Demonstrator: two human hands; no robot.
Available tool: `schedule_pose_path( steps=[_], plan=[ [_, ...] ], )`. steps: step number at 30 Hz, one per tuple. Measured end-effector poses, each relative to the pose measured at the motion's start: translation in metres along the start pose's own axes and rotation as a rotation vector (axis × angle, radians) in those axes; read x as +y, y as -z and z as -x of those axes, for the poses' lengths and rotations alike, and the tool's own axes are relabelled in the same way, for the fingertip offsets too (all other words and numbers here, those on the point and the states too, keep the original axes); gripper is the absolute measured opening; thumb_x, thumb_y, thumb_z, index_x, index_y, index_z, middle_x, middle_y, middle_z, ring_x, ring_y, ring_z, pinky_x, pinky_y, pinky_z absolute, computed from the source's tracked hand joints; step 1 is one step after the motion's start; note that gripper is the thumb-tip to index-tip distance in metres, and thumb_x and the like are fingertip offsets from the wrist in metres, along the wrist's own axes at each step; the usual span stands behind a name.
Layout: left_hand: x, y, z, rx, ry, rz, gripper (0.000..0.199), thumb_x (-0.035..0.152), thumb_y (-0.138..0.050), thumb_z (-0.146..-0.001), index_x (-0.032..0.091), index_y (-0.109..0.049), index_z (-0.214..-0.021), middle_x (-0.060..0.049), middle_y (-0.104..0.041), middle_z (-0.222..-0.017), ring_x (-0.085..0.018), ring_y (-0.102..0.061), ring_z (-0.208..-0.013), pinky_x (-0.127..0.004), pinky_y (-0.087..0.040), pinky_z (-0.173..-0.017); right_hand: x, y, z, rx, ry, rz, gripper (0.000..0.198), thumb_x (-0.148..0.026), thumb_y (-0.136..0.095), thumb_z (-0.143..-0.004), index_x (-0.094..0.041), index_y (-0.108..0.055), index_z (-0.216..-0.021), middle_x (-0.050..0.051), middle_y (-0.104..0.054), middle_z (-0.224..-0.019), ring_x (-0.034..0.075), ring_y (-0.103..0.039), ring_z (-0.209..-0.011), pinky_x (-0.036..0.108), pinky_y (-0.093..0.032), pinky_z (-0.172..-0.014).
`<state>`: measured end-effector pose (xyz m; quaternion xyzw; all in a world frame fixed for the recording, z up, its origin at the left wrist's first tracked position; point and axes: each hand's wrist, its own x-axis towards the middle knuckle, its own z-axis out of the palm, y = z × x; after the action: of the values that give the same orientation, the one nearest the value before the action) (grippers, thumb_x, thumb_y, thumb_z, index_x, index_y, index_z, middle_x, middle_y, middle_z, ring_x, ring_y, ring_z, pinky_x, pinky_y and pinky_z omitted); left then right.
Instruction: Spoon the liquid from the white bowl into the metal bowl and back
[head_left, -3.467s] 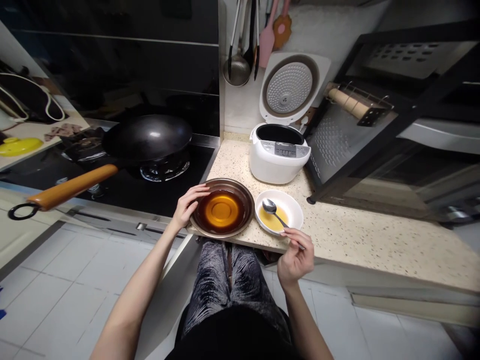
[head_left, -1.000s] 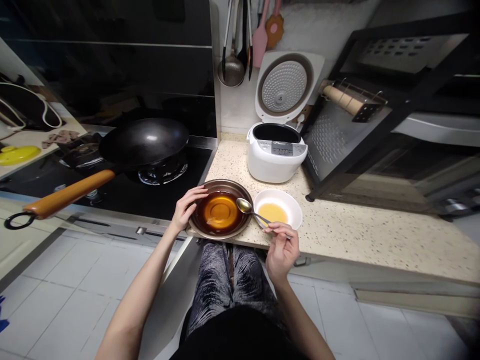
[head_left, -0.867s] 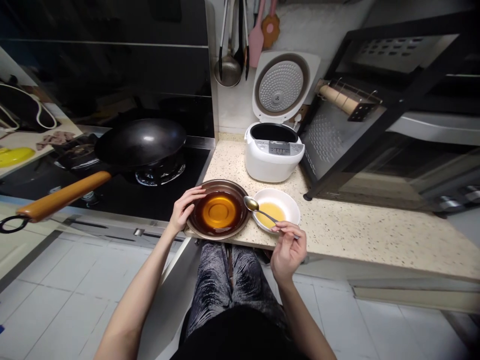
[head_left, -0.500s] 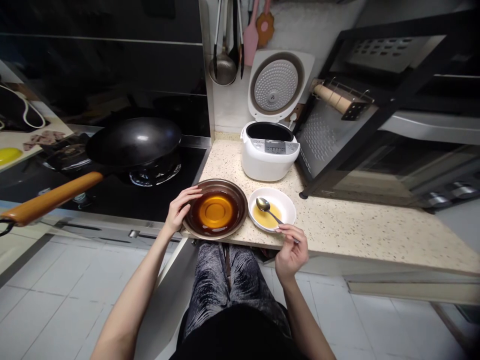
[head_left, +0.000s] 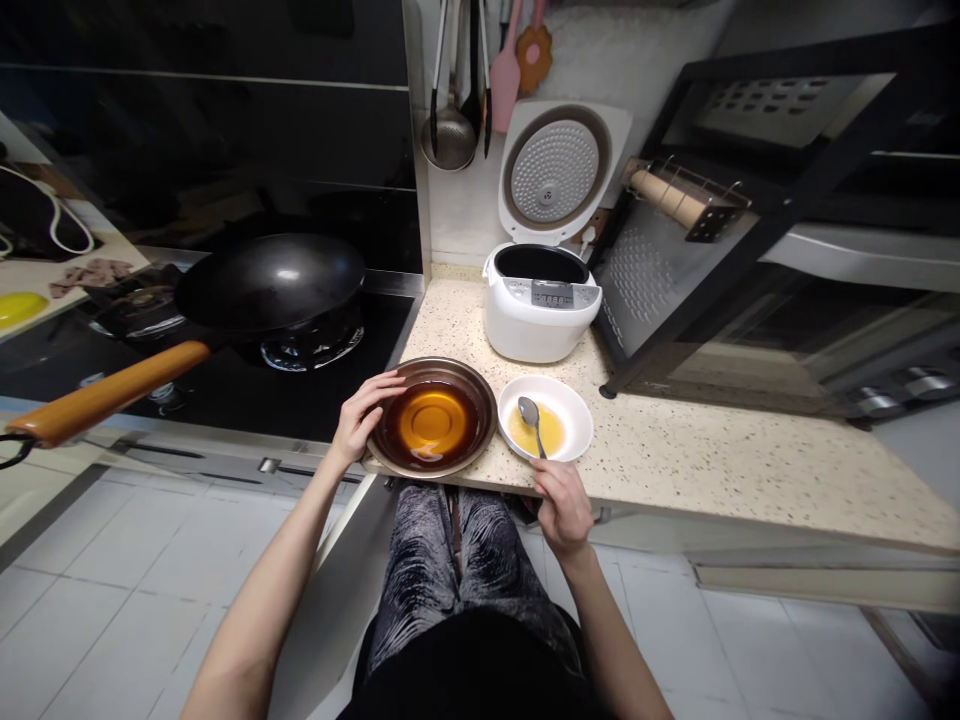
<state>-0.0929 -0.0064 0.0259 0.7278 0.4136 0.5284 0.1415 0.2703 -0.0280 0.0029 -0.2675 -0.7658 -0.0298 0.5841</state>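
My right hand [head_left: 564, 507] is closed around the handle of a metal spoon [head_left: 529, 412]. The spoon's bowl is over a white bowl [head_left: 581, 420] holding some yellow liquid [head_left: 551, 432]; whether it touches the liquid I cannot tell. To the left is a round, shallow dish [head_left: 484, 440] with a dark metal rim and a glossy amber-brown middle that looks like liquid. My left hand [head_left: 360, 418] rests on this dish's left rim, fingers stretched over the edge and thumb apart from them. Dish and bowl stand side by side at the counter's front edge.
Behind the bowl stands a white rice cooker [head_left: 541, 320] with its lid raised. A black wok [head_left: 274, 285] sits on the stove, its wooden handle [head_left: 112, 395] pointing toward the front left. A black rack [head_left: 645, 290] borders the speckled counter [head_left: 720, 470] on the right.
My right hand has moved a little left, swinging the spoon from a slant to nearly straight in line with me. My left hand and the dish stay put.
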Motion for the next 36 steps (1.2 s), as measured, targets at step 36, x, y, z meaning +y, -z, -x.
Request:
schedule_pose_path(
  steps=[36],
  plan=[
    [-0.002,-0.001,0.000,-0.008,-0.019,0.007,0.046,0.048,-0.045,-0.105,0.019,-0.075,-0.125,-0.017,-0.070,-0.135,-0.038,-0.057,-0.138,-0.063,-0.041,-0.117,-0.052,-0.062,-0.014,0.076,-0.526,-0.389,0.022,-0.021,-0.049,-0.105,-0.023,-0.065,-0.090,0.004,-0.074,-0.092,0.018,-0.070,-0.089,0.034,-0.057,-0.081]
  ],
)
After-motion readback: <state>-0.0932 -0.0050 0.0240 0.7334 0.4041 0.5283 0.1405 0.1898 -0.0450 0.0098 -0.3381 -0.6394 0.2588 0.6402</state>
